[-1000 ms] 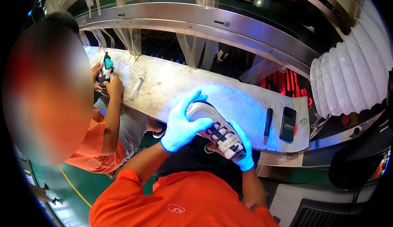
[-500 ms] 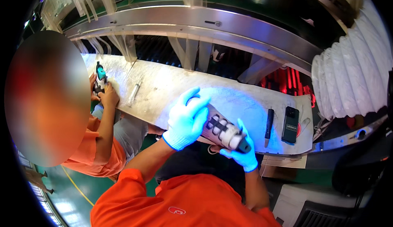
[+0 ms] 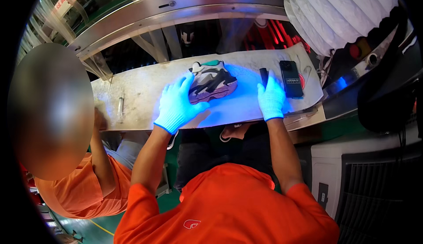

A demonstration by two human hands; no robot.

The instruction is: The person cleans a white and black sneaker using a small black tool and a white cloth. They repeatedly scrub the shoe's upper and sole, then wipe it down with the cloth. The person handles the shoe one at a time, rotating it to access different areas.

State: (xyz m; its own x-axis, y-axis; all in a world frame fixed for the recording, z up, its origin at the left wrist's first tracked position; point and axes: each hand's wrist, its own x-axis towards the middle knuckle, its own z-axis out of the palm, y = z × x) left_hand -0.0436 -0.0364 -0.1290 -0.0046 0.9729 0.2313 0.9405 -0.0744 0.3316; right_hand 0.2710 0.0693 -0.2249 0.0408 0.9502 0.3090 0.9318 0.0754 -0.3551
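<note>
A grey, black and white sneaker (image 3: 213, 82) with a teal patch and a pinkish sole rests on the worktable (image 3: 145, 79), its side turned up toward me. At its left end is my left hand (image 3: 175, 105), in a white knit glove; the thumb is spread from the fingers, which reach the shoe's edge. My right hand (image 3: 270, 97), gloved alike, lies over a dark stick-shaped tool (image 3: 263, 75). Its fingers stretch forward alongside the tool, and only the tool's far end shows. The tool's kind cannot be made out.
Right of the tool lies a dark phone (image 3: 291, 80). A thin clear tube-like item (image 3: 120, 109) is at the left. Behind the table runs a metal rail (image 3: 145, 12); a white ribbed duct (image 3: 337, 10) hangs at the right. A co-worker in orange (image 3: 88, 189) sits at left.
The sneaker has gone from between my hands down onto the table. My right hand has moved off it to the dark tool. My view has also shifted.
</note>
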